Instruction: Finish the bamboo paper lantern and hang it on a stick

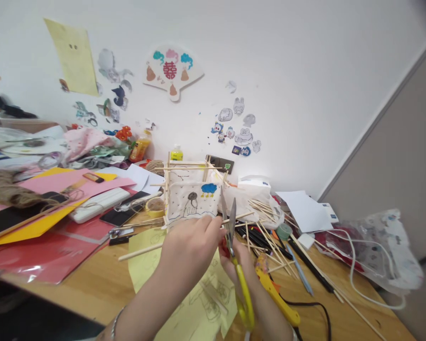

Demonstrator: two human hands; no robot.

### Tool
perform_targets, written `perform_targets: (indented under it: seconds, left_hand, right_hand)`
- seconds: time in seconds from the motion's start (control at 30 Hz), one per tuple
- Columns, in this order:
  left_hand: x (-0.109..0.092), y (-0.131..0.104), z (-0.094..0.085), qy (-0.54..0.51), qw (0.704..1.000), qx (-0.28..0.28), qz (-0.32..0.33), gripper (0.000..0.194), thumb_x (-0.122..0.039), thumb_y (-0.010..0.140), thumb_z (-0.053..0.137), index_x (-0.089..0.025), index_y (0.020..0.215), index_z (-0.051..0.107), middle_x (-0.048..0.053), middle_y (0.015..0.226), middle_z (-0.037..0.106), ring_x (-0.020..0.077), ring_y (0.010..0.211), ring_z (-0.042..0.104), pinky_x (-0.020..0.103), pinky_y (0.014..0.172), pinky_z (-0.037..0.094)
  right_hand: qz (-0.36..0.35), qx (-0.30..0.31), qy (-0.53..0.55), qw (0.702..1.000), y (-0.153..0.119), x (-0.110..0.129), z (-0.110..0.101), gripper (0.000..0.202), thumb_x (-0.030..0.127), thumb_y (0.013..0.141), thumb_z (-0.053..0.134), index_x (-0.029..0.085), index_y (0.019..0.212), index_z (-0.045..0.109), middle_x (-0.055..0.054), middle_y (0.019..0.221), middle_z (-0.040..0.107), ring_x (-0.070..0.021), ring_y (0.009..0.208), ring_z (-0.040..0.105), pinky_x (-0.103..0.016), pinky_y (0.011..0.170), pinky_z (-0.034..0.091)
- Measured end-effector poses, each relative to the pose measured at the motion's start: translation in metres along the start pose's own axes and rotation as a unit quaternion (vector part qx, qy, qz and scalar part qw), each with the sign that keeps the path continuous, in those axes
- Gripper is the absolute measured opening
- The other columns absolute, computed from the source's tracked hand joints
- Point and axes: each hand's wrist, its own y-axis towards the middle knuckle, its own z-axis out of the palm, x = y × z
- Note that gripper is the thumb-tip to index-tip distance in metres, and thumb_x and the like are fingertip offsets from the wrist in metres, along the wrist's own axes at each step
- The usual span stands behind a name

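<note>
My left hand (193, 239), back turned up, is closed around a thin wooden stick (142, 251). The stick slants across in front of me, its right end passing between the parted blades of the scissors (232, 222). These scissors have yellow handles and point away from me. My right hand (239, 260) is closed on them, its fingers partly hidden behind the handles. Just beyond both hands stands a small frame of wooden sticks (167, 182), with a white drawn-on panel (191, 201) showing a figure and a blue cloud. A yellow sheet with sketches (209, 293) lies under my hands.
Right of my hands lie a yellow hot glue gun (277, 296) with a black cord, loose wooden sticks (266, 208) and dark pens. A plastic bag (383, 251) and white cable sit farther right. Coloured papers (60, 208), twine (16, 192) and tape (155, 207) crowd the left.
</note>
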Motion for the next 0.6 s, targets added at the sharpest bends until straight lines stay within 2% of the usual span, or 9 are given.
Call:
perform_targets:
  seconds: [0.07, 0.27, 0.4, 0.5, 0.6]
  left_hand:
    - [0.001, -0.002, 0.000, 0.014, 1.000, -0.004, 0.020, 0.017, -0.014, 0.086, 0.043, -0.019, 0.081, 0.058, -0.001, 0.058, 0.059, 0.0147, 0.049, 0.053, 0.028, 0.047, 0.028]
    - [0.006, -0.004, -0.004, 0.047, 0.995, -0.048, 0.074, 0.023, -0.009, 0.086, 0.037, -0.018, 0.084, 0.057, 0.000, 0.062, 0.063, 0.0153, 0.052, 0.055, 0.029, 0.049, 0.032]
    - [0.007, -0.006, -0.003, 0.060, 0.992, -0.065, 0.085, 0.022, -0.011, 0.089, 0.037, -0.017, 0.088, 0.058, 0.000, 0.064, 0.065, 0.0139, 0.052, 0.055, 0.029, 0.049, 0.032]
    - [0.004, -0.008, -0.001, 0.065, 0.992, -0.077, 0.077, 0.021, -0.012, 0.090, 0.038, -0.016, 0.090, 0.059, -0.001, 0.064, 0.065, 0.0129, 0.053, 0.055, 0.029, 0.049, 0.032]
    - [0.002, -0.007, 0.001, 0.067, 0.992, -0.083, 0.072, 0.022, -0.011, 0.090, 0.038, -0.015, 0.089, 0.059, -0.002, 0.062, 0.064, 0.0116, 0.053, 0.055, 0.028, 0.049, 0.033]
  right_hand:
    - [0.013, 0.006, 0.014, 1.000, 0.001, 0.000, -0.001, 0.033, 0.008, 0.062, 0.047, 0.017, 0.090, 0.063, 0.001, 0.072, 0.055, -0.0134, 0.063, 0.052, -0.026, 0.062, 0.047]
    - [0.029, 0.072, 0.089, 0.993, 0.000, 0.006, -0.008, 0.027, 0.014, 0.062, 0.051, 0.018, 0.087, 0.060, 0.001, 0.071, 0.054, -0.0152, 0.067, 0.051, -0.027, 0.064, 0.045]
    - [0.030, 0.095, 0.115, 0.988, -0.002, 0.007, -0.008, 0.031, 0.022, 0.068, 0.056, 0.022, 0.098, 0.060, -0.002, 0.085, 0.058, -0.0186, 0.079, 0.056, -0.032, 0.074, 0.048]
    - [0.019, 0.097, 0.149, 0.984, -0.002, 0.003, -0.002, 0.033, 0.025, 0.073, 0.054, 0.026, 0.105, 0.060, -0.004, 0.089, 0.063, -0.0211, 0.079, 0.060, -0.037, 0.075, 0.050]
    - [0.028, 0.066, 0.154, 0.986, -0.002, -0.001, 0.005, 0.031, 0.023, 0.071, 0.053, 0.027, 0.100, 0.063, -0.002, 0.087, 0.064, -0.0207, 0.074, 0.061, -0.036, 0.074, 0.051]
